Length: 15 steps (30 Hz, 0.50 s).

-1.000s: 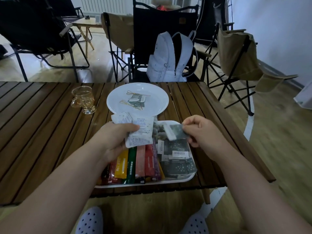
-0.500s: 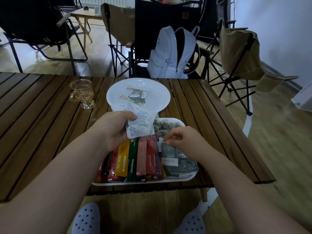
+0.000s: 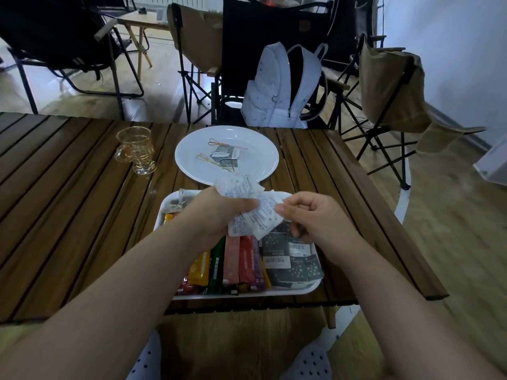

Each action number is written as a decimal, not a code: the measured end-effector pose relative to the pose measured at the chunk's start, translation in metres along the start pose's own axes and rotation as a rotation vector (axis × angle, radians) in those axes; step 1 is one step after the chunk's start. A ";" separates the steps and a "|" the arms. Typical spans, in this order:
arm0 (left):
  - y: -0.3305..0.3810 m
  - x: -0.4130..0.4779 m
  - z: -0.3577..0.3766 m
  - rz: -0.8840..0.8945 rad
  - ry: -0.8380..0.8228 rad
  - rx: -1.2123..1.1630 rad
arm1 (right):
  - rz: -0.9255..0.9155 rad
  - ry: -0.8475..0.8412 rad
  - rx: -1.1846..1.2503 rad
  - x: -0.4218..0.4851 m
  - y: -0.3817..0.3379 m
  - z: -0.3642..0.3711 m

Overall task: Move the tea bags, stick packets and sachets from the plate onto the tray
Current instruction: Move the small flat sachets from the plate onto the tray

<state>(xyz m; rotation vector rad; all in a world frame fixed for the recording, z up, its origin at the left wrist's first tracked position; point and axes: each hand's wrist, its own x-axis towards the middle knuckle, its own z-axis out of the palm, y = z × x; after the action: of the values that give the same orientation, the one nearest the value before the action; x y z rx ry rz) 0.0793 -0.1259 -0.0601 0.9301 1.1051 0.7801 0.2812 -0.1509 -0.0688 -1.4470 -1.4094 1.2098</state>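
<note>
A white round plate [image 3: 255, 165] at the table's far middle holds a few small dark sachets [image 3: 226, 157] and thin gold picks. Nearer me lies a white tray [image 3: 307, 288] with several coloured stick packets [image 3: 233, 263] in a row and dark star-printed sachets [image 3: 290, 260] on its right. My left hand [image 3: 216, 215] grips a bunch of white printed sachets [image 3: 253, 212] above the tray. My right hand [image 3: 315, 218] has its thumb and forefinger at the right edge of that bunch; its other fingers are curled.
A small amber glass cup [image 3: 135, 149] stands left of the plate on the slatted wooden table [image 3: 68, 215]. Behind the table are folding chairs and a white backpack [image 3: 282, 89]. The table's right edge runs close to the tray.
My right hand left the dark sachet on the tray's right side and rose to the white bunch. My left hand moved right with the white sachets.
</note>
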 end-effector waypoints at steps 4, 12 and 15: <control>-0.001 0.003 -0.001 -0.014 0.021 -0.011 | 0.026 -0.005 0.122 0.001 0.002 -0.008; 0.001 0.007 -0.008 -0.088 0.153 -0.102 | 0.163 0.016 0.400 0.004 0.008 -0.029; 0.002 0.005 -0.008 -0.116 0.168 -0.120 | 0.134 0.014 0.104 0.005 0.017 -0.034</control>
<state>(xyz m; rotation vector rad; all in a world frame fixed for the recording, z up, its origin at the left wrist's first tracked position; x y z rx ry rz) 0.0725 -0.1185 -0.0618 0.7031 1.2327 0.8305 0.3178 -0.1443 -0.0767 -1.4933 -1.2377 1.3334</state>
